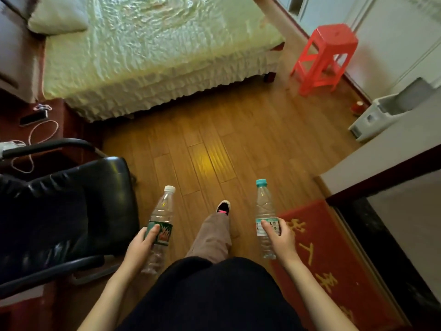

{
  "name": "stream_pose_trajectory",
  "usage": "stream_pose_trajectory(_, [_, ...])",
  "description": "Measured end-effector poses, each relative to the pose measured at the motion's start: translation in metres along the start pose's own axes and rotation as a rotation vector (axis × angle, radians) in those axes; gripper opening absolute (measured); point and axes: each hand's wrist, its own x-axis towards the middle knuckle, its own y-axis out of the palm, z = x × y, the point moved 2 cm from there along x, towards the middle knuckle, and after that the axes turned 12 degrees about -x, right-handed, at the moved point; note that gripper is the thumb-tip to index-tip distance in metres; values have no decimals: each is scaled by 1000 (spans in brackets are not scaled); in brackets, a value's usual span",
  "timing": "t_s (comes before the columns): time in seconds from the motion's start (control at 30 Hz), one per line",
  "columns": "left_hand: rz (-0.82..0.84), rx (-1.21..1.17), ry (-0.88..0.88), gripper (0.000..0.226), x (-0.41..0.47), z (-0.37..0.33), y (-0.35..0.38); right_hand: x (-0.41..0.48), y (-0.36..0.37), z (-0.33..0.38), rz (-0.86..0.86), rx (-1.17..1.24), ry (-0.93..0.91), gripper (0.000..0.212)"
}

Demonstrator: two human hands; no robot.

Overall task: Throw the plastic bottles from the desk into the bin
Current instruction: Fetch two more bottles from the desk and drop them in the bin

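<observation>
My left hand (140, 247) grips a clear plastic bottle (162, 211) with a white cap and a green label, held upright over the wooden floor. A second clear bottle (263, 206), with a teal cap and a pale label, is held around its middle by my right hand (280, 240). Both bottles look empty. A white bin-like container (372, 115) stands by the wall at the right, past the red stool. The dark red desk (14, 130) lies at the left edge with a phone and cable on it.
A black office chair (62, 211) is close on my left. A bed with a pale cover (155, 56) fills the far side. A red plastic stool (324, 56) stands at the far right. A red doormat (329, 259) lies at my right foot beside a doorway.
</observation>
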Motion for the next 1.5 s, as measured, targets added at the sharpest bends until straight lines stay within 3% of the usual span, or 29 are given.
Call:
stream_pose_trajectory(0.2, [178,61,82,22,120,-138,82,107,-49,54,-121,70,85,20])
stream_pose_trajectory(0.43, [491,236,231,35,223,-315,206,197,-129,112,-290,196,163,22])
stream_pose_trajectory(0.67, [647,291,234,36,285,-399,352,278,-190,101,-446,292,284,8])
stream_pose_trajectory(0.9, [623,269,158,25,327,-480,486,419,-289,113,-451,397,340,25])
stream_pose_trajectory(1.17, [506,303,167,52,384,-591,587,564,-415,168,-391,333,220,33])
stream_pose_trajectory(1.5, [563,400,143,51,460,-689,759,707,-527,155,-489,402,322,43])
